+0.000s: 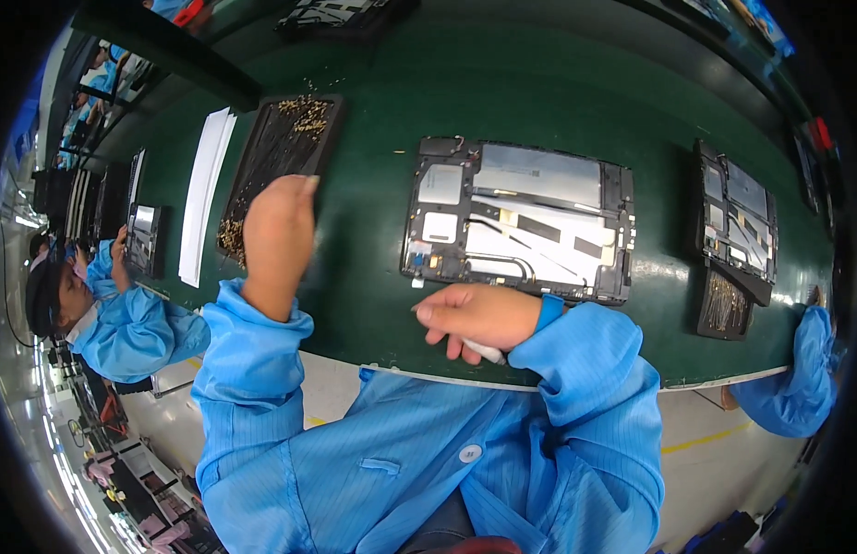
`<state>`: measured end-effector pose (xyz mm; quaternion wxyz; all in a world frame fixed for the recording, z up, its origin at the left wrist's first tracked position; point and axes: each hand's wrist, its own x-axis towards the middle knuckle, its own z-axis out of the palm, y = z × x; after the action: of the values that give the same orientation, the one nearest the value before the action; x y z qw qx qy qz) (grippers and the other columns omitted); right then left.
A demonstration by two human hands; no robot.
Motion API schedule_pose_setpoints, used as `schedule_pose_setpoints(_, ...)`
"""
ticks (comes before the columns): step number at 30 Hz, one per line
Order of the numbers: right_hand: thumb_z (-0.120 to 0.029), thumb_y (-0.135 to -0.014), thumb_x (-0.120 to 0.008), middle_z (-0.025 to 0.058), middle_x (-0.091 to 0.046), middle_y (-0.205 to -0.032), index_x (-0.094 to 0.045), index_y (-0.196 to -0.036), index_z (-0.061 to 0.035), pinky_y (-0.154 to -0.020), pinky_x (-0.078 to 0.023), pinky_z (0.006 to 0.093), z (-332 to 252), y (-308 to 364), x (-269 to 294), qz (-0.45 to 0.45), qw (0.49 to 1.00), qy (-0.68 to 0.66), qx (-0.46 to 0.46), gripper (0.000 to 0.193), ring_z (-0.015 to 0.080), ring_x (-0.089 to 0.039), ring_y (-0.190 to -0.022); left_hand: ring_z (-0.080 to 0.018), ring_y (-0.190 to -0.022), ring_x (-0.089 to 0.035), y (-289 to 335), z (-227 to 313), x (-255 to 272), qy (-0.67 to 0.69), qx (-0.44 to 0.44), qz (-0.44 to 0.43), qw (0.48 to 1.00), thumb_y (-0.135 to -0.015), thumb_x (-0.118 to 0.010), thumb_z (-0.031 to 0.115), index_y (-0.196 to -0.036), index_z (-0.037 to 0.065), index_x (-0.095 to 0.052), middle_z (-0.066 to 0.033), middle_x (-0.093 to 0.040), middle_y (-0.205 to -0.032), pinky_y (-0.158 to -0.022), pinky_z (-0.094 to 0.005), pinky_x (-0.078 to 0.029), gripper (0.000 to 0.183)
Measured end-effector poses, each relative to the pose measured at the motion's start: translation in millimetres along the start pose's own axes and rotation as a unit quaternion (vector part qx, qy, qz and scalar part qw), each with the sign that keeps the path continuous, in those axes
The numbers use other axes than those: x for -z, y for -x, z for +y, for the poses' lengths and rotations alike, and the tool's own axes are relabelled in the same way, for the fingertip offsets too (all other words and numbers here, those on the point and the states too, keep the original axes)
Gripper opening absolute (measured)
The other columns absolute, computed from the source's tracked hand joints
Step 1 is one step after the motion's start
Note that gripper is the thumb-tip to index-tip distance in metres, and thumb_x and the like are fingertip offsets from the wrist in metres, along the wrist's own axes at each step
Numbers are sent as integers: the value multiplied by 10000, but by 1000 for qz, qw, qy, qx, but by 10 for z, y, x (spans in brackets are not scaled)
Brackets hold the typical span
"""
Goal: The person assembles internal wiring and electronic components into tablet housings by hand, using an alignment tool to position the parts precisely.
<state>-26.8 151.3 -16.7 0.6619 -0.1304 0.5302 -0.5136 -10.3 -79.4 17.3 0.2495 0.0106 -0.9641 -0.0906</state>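
My left hand [281, 231] is over the near right side of a long black tray [332, 115]. That tray holds thin black cables with small gold-coloured ends. The back of the hand and the thumb show, but its other fingers are hidden, so I cannot tell what it holds. In front of me lies an opened tablet-like device [537, 175] with silver and white panels and black cables. Just off its near edge, my right hand [488, 314] is closed, a blue band at the wrist. Under its curled fingers a small white object [485, 351] sticks out, its kind unclear.
White sheets [207, 194] lie left of the tray. At right, a similar opened device [738, 212] rests partly over a small dark tray [724, 305] of thin parts. A person in blue [133, 328] works at left; another's blue sleeve [793, 388] shows at right.
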Motion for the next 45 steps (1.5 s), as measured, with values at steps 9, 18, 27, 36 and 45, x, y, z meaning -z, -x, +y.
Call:
schedule_pose_setpoints(9,-344,-772,-515,21,-487,-741,-326,-1194,1,-473,-377,193,-50,359,-85,173,970,-116,126,578,77,-430,-569,-279,-677,-538,169,407,132,91,-183,22,979,-597,-629,-25,-799,3,-517,-131,-542,-791,-594,-320,-457,233)
schedule_pose_setpoints(18,-265,-792,-513,79,-544,-867,-486,-954,-13,-515,-408,214,-128,586,-43,297,938,-141,114,301,108,-476,-625,-252,-677,-540,313,574,152,135,-177,6,975,-583,-635,-15,-856,19,-508,-110,-544,-805,-572,-311,-447,304)
schedule_pose_setpoints(27,-271,-776,-535,60,-536,-823,-493,-962,-6,-492,-401,204,136,513,-123,174,951,-253,31,326,93,-464,-594,-190,-578,-502,673,1000,-174,266,-160,-24,950,-605,-600,80,-794,61,-547,-32,-531,-708,-472,-280,-386,198)
schedule_pose_setpoints(36,-242,-830,-449,119,-543,-877,-398,-1089,6,-589,-419,247,4,354,-97,464,775,-240,357,362,146,-492,-686,-226,-848,-470,581,1048,-352,168,-106,-73,977,-638,-588,88,-784,70,-552,-46,-524,-795,-741,-340,-346,152)
schedule_pose_setpoints(45,-188,-852,-388,157,-532,-956,-379,-1033,-24,-682,-426,272,267,58,5,528,662,65,528,244,164,-521,-756,-255,-865,-469,576,1064,-340,169,-106,-90,976,-603,-622,53,-785,51,-560,-67,-536,-838,-748,-368,-354,192)
